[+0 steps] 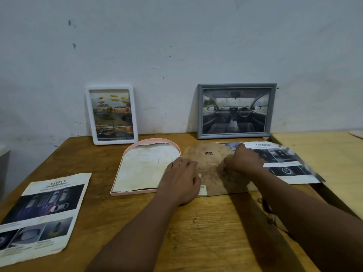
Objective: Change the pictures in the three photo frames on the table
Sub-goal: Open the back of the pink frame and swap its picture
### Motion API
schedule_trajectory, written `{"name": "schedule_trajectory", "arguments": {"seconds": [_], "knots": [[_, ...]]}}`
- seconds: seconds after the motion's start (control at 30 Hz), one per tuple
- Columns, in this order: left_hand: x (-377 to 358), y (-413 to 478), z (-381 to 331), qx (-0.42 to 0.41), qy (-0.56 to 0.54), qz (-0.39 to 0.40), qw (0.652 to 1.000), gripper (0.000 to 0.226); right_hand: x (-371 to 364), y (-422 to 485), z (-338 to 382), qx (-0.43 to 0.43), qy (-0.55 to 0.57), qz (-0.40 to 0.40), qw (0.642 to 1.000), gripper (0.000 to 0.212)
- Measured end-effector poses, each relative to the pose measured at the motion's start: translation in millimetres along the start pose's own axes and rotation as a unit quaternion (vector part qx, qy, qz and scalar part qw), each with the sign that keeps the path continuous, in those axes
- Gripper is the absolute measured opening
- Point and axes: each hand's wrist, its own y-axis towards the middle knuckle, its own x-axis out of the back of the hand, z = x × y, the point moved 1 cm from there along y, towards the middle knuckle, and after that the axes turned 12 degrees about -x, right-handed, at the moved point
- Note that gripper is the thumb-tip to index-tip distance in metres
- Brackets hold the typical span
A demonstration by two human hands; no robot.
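A pink frame (155, 140) lies flat in the middle of the table (196, 232), face down. Its round end points far, toward the wall, and its straight end is near. A pale paper (145, 167) sits inside it. The brown back board (208, 163) is off the frame and lies just to its right, side by side with it. It has the same shape and points the same way.

The left hand (182, 179) rests where the frame and the board meet. Its fingers are flat and a little spread, and it holds nothing. The right hand (243, 161) is on the right side of the board with its fingers curled. It is blurry, so I cannot tell if it is holding the board's edge or just pushing down on it.

A car leaflet (284, 163) lies to the right, and one corner goes under the board. The right hand is closer to it. The left hand is closer to the paper in the frame. I think that paper has to come out next, so the left hand has the short reach.

Another leaflet (43, 213) lies near on the left. A white frame (115, 141) and a grey frame (235, 86) stand far back against the wall, each with a picture in it.
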Motion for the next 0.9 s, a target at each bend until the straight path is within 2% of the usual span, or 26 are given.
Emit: {"name": "schedule_trajectory", "arguments": {"seconds": [0.17,0.27,0.37,0.47,0.53,0.6,0.67,0.77,0.9], "knots": [[-0.6,-1.8,-1.7,-0.001,-0.006,-0.031,0.999,0.051,-0.1,4.5,1.3,-0.031,0.081,0.0,0.996,0.071],[-1.2,-0.8,-1.1,0.001,-0.017,-0.049,0.999,0.05,5.9,1.7,4.7,0.006,0.139,-0.016,0.99,0.059],[-1.3,1.3,-0.2,0.012,-0.043,-0.065,0.997,0.052,17.0,-1.6,11.6,0.064,0.143,-0.052,0.986,0.04],[4.8,4.4,0.2,0.064,-0.141,-0.078,0.985,0.057,31.9,-2.9,19.4,0.117,0.146,-0.102,0.977,0.03],[16.3,5.5,1.0,0.115,-0.259,-0.102,0.953,0.066,43.0,-2.4,23.9,0.131,0.154,-0.12,0.972,0.026],[30.5,7.5,6.1,0.131,-0.318,-0.131,0.93,0.062,54.6,-1.1,29.3,0.126,0.167,-0.136,0.968,0.025],[46.4,7.2,18.8,0.141,-0.292,-0.159,0.932,0.05,62.6,0.5,36.4,0.109,0.195,-0.139,0.965,0.024],[61.8,-1.6,52.0,0.185,-0.245,-0.19,0.932,0.052,60.3,-2.4,51.4,0.085,0.232,-0.12,0.962,0.022],[59.7,-30.5,101.4,0.262,-0.259,-0.18,0.912,0.052,26.2,-19.7,78.2,0.082,0.265,-0.076,0.958,0.023]]}}
